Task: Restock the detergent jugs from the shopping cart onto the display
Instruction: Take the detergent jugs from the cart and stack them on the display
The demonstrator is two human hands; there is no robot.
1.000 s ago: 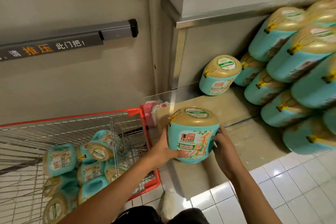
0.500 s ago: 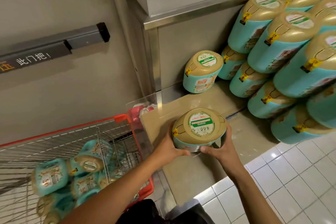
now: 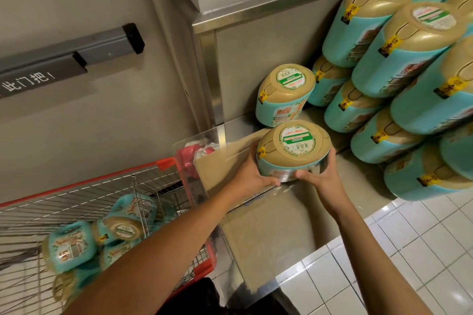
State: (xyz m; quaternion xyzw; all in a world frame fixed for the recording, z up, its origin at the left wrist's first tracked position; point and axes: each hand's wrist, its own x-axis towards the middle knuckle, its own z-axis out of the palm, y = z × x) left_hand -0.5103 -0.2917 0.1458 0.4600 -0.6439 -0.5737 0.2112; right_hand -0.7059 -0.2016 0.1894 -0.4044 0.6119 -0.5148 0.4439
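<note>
Holding a jug (image 3: 294,147) between them, the left hand (image 3: 252,179) and right hand (image 3: 323,181) curl fingers round its sides, over the display (image 3: 271,227), just beside a second jug (image 3: 282,96).

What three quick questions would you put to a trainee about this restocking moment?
1. Pick one: the held jug is gripped by A) one hand, B) both hands, C) no hand.
2. True or false: the shopping cart has no jugs left in it.
3. Fill in: the tall stack of jugs on the display stands to the person's ____.

Key
1. B: the left hand and the right hand each grip a side.
2. False: several cart jugs lie in its basket.
3. Right.
</note>
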